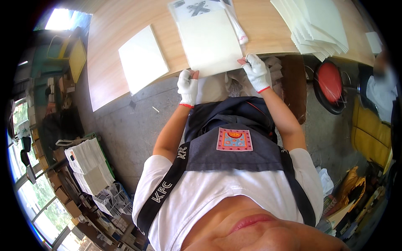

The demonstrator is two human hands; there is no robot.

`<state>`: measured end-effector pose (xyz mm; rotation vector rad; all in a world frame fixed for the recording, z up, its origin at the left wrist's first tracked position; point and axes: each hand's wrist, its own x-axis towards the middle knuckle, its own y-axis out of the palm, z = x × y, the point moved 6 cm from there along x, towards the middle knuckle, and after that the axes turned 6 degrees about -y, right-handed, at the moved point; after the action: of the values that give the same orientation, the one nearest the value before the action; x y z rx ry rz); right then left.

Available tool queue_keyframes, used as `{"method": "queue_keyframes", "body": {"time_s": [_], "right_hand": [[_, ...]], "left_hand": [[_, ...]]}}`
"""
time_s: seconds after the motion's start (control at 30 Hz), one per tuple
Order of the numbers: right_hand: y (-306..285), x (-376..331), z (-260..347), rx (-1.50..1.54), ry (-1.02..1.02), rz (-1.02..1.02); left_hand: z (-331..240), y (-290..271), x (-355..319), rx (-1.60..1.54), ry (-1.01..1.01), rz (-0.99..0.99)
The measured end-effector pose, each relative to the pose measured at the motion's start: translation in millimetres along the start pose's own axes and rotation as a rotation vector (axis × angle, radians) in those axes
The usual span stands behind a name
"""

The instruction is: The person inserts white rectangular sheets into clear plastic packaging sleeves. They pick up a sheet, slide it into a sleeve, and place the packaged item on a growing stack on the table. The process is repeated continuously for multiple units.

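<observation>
A white sheet [209,39] lies on the wooden table in front of me, its near edge at the table's front edge. Printed dark markings and what looks like clear plastic show at its far end. My left hand [187,88], in a white knitted glove with bare fingertips, is closed at the sheet's near left corner. At the near right corner my right hand [256,72], gloved the same way, pinches the edge between thumb and fingers. A smaller white sheet or thin stack [143,60] lies to the left, and fanned white stacks [316,27] lie at the far right.
The wooden table [109,42] spans the front. A narrow white strip or folded plastic [236,25] lies beside the sheet. A red round stool [330,83] and a yellow chair [370,129] stand right. White paper stacks [88,163] stand low left. Another person [381,92] is at the right edge.
</observation>
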<state>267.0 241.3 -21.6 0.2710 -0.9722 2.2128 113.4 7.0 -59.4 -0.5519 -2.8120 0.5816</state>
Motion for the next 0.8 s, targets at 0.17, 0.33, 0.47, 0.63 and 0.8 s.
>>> {"method": "queue_keyframes", "body": {"time_s": [0.17,0.33,0.47,0.63,0.8], "right_hand": [[11,-23,-32,0.308,0.539,-0.241],[2,-28,-11,0.421,0.864,0.074],[51,-30,-15,0.808,0.826,0.193],[122,32,81,0.775,0.604,0.461],[200,66,139,0.217,0.079,0.678]], "left_hand": [[13,17,-14,-0.739,-0.596,-0.121],[-15,12,-12,-0.725,-0.626,0.125],[-45,-39,11,-0.501,-0.326,0.081],[-24,-155,39,-0.158,-0.152,-0.276],[20,-231,67,0.435,-0.091,-0.379]]}}
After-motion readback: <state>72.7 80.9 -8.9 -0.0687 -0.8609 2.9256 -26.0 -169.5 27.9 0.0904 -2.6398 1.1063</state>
